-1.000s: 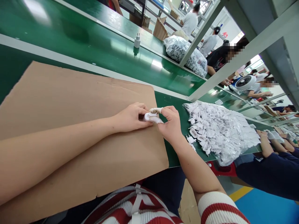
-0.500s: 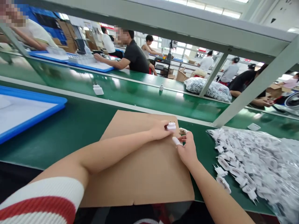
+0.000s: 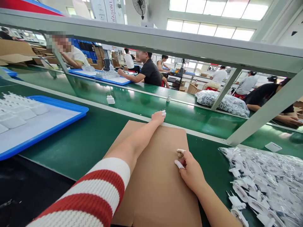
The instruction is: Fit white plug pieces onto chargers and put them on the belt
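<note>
My left hand [image 3: 158, 117] reaches out over the far edge of the cardboard sheet [image 3: 156, 176], fingers closed on a small white plug charger [image 3: 163, 112]; its pins point up, and the hand hides part of the body. Above the right side of the cardboard, my right hand [image 3: 190, 170] has its thumb and fingers apart, with nothing between them. White covers sit on its thumb and a fingertip. Beyond my left hand, a white plug charger [image 3: 110, 99] and a smaller plug piece [image 3: 168, 98] stand on the green belt [image 3: 139, 104].
A blue-rimmed tray [image 3: 71, 126] with rows of white chargers lies at left. At right, a clear bag [image 3: 267, 176] spills white plug parts near a flat white piece [image 3: 273, 146]. A slanted metal post [image 3: 262, 107] and overhead beam [image 3: 151, 41] frame the bench. Co-workers sit beyond.
My left hand has moved forward with the charger, away from my right hand, to the belt's near edge. The right hand stays back over the cardboard. The view has tipped up and swung left.
</note>
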### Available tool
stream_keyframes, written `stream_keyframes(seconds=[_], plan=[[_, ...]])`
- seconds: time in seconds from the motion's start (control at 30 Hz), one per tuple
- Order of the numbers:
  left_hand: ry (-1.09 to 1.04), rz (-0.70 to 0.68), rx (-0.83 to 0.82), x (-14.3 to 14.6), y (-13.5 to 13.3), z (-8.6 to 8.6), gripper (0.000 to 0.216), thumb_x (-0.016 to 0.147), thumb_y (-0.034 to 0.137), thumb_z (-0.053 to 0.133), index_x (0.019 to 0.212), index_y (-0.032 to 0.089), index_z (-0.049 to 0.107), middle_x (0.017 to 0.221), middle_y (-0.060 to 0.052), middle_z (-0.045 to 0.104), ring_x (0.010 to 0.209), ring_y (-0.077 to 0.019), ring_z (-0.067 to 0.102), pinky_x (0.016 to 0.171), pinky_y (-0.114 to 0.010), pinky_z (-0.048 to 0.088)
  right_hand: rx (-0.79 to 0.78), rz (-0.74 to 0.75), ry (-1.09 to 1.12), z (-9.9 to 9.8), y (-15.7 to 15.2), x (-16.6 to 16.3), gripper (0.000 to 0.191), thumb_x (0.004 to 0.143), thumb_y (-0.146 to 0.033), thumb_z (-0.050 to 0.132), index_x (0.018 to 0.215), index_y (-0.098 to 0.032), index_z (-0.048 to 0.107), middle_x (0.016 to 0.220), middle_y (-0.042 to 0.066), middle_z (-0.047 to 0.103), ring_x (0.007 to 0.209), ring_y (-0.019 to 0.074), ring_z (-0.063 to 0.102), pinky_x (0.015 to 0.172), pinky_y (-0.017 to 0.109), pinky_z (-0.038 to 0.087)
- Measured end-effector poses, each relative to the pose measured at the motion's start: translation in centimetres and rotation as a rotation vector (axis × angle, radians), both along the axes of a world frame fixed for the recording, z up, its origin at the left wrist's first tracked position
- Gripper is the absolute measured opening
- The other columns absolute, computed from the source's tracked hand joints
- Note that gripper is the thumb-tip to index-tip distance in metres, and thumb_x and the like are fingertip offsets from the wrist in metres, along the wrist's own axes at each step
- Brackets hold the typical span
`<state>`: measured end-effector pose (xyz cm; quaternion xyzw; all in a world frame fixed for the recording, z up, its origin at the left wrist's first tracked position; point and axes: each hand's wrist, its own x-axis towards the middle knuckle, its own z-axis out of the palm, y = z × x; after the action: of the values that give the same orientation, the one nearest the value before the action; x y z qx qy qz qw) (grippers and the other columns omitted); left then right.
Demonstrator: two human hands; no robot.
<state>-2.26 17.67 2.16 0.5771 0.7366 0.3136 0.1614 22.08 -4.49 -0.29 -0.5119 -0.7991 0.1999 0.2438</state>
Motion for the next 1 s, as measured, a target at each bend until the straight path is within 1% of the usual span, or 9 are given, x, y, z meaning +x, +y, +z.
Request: stream_keyframes(seconds=[0.1,0.17,0.23,0.3,0.4,0.53,0.63,0.73,1.0], plan=[[-0.056,0.07,0.054,0.2,-1.1,1.7,0.051,0.094,0.032,0.074,0.139,0.014,0.058,0.155,-0.019,0.047,0.148,-0.039,0.038,0.124,-0.063,0.027,0.012,0.021,-0.004,0.2,-0.1,0.0,0.032,0.094,-0.025,0.052,0.124,-0.019,0.061,0.103,0.008,0.065,0.076,0.0206,0.063,0.069,0.037,0.053],[-0.118,0.054,0.122,1.1,-2.8,2.8,0.055,0.094,0.027,0.071,0.144,0.012,0.054,0.162,-0.022,0.039,0.155,-0.0396,0.025,0.127,-0.059,0.018,0.023,0.032,0.012,0.4,-0.2,0.0,0.031,0.095,-0.025,0.052,0.124,-0.019,0.062,0.103,0.008,0.066,0.075,0.02,0.063,0.069,0.036,0.053],[-0.216,-0.053,0.157,2.5,-5.5,3.2,0.044,0.097,0.027,0.063,0.139,0.014,0.059,0.157,-0.018,0.049,0.152,-0.035,0.033,0.127,-0.05,0.024,0.039,0.03,0.046,0.6,-0.5,0.0,0.035,0.095,-0.024,0.051,0.128,-0.02,0.062,0.107,0.008,0.067,0.073,0.019,0.063,0.07,0.036,0.053],[-0.345,-0.212,0.138,4.2,-9.1,2.7,0.031,0.101,0.032,0.056,0.125,0.017,0.069,0.139,-0.013,0.066,0.137,-0.0296,0.054,0.117,-0.042,0.04,0.057,0.014,0.1,0.8,-0.8,0.0,0.042,0.093,-0.021,0.052,0.135,-0.023,0.059,0.114,0.008,0.067,0.072,0.0177,0.061,0.07,0.036,0.052],[-0.548,-0.422,0.048,5.7,-15.1,1.2,0.043,0.102,0.052,0.052,0.115,0.018,0.074,0.122,-0.012,0.074,0.114,-0.0268,0.067,0.096,-0.036,0.054,0.044,-0.025,0.221,1.0,-1.1,-0.1,0.052,0.09,-0.02,0.056,0.141,-0.026,0.057,0.112,0.007,0.068,0.072,0.0169,0.058,0.072,0.035,0.051],[-1.118,-0.673,-0.156,6.0,-20.2,-0.3,0.053,0.087,0.064,0.073,0.114,0.019,0.077,0.113,-0.012,0.075,0.098,-0.0226,0.069,0.084,-0.031,0.055,-0.283,0.044,0.602,1.4,-1.3,-0.6,0.073,0.085,-0.024,0.066,0.155,-0.029,0.046,0.085,-0.002,0.064,0.069,0.0148,0.055,0.069,0.03,0.049],[-1.295,-0.791,-0.322,6.2,-21.2,-0.8,0.047,0.085,0.058,0.08,0.109,0.018,0.078,0.096,-0.009,0.075,0.076,-0.0188,0.068,0.069,-0.03,0.057,-0.631,0.169,0.914,2.3,-1.4,-0.6,0.092,0.077,-0.022,0.072,0.161,-0.029,0.036,0.08,-0.005,0.065,0.073,0.014,0.061,0.069,0.026,0.048],[-1.307,-0.831,-0.403,6.3,-21.2,-1.1,0.039,0.085,0.05,0.084,0.106,0.018,0.078,0.086,-0.007,0.075,0.065,-0.0167,0.067,0.062,-0.028,0.055,-0.827,0.264,1.028,3.4,-1.4,-0.3,0.093,0.076,-0.022,0.076,0.161,-0.027,0.039,0.079,-0.003,0.072,0.08,0.0149,0.067,0.073,0.025,0.047],[-1.329,-0.702,-0.453,5.6,-20.9,-2.0,0.046,0.073,0.042,0.096,0.11,0.02,0.08,0.101,-0.007,0.078,0.093,-0.0227,0.073,0.086,-0.033,0.059,-1.034,0.377,0.997,4.6,-1.3,0.8,0.092,0.076,-0.025,0.079,0.159,-0.023,0.041,0.078,-0.002,0.077,0.075,0.0146,0.071,0.073,0.025,0.046]])
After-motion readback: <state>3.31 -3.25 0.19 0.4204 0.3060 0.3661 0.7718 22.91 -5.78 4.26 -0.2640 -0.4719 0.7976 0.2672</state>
